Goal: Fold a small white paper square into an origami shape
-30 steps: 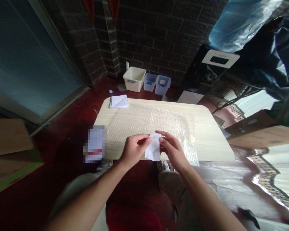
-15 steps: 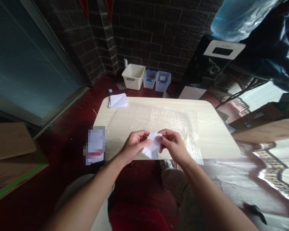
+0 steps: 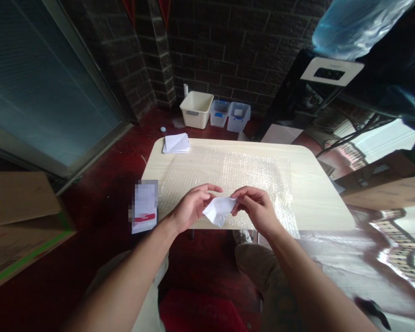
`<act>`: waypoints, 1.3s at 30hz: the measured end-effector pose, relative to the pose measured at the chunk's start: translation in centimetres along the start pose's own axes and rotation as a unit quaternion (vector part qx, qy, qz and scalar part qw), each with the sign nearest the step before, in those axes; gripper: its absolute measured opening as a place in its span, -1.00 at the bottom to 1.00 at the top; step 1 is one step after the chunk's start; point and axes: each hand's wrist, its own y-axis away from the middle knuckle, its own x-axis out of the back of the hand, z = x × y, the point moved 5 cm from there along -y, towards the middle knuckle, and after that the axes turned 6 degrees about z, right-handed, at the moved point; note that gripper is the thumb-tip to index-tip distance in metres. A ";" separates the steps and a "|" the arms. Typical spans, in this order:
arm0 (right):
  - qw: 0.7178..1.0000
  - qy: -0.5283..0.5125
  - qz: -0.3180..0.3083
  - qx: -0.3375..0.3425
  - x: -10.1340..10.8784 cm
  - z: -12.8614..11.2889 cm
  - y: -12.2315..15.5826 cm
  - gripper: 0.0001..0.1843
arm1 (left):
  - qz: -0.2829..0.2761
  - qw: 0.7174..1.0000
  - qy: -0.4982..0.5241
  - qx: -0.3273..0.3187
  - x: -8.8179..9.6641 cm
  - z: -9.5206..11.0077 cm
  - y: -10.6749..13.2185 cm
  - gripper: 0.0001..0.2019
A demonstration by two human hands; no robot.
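A small folded piece of white paper (image 3: 220,210) is held above the near edge of the pale table (image 3: 318,184). My right hand (image 3: 254,207) pinches its right corner between thumb and fingers. On the other side my left hand (image 3: 195,203) has its fingers apart, index finger stretched out over the paper; its palm side is close to the paper's left end, and I cannot tell whether it touches. Under both hands lies a sheet of bubble wrap (image 3: 224,168) spread over the table.
A stack of white paper (image 3: 176,143) lies at the table's far left corner. A blurred-out white item (image 3: 145,205) is by the left edge. Behind the table stand a cream basket (image 3: 197,109) and two clear bins (image 3: 238,116). Cardboard boxes (image 3: 24,198) flank the left side.
My left fingers have let go of the paper and spread. The paper has tilted and turned, now hanging from my right hand. The whole view has shifted slightly.
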 end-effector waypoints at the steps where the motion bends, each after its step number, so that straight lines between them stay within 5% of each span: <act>1: 1.000 0.010 -0.005 0.008 -0.2 -0.1 0.0 -0.84 | 0.000 1.000 0.007 0.019 0.0 -0.2 0.0 -0.62; 9: 0.992 0.105 -0.009 0.072 -1.7 -0.9 0.3 -0.77 | 0.018 0.994 -0.107 -0.005 0.1 -1.0 -0.8 -0.64; 13: 0.996 0.068 -0.015 0.060 -1.5 -0.9 0.2 -0.64 | 0.060 0.991 -0.106 -0.052 0.5 -0.2 -1.1 -0.68; 19: 0.995 0.079 -0.048 0.037 -2.1 -0.4 0.2 -0.69 | 0.045 0.990 -0.108 -0.072 0.2 -0.3 -1.0 -0.66; 27: 0.991 0.115 0.060 0.021 -0.9 0.5 -0.6 -0.74 | -0.011 0.984 -0.142 -0.109 -0.7 -0.3 -0.2 -0.46; 31: 0.983 0.160 0.077 0.051 -0.5 0.3 -0.5 -0.72 | 0.051 0.939 -0.280 -0.191 -0.4 0.1 -0.1 -0.72; 34: 0.972 0.201 0.073 0.101 -0.9 0.1 0.0 -0.68 | 0.094 0.896 -0.361 -0.242 -0.4 0.5 0.1 -0.48; 39: 0.939 0.268 0.080 0.202 -1.6 -1.0 0.9 -0.85 | 0.092 0.941 -0.263 -0.190 -0.3 -0.2 -0.3 -0.49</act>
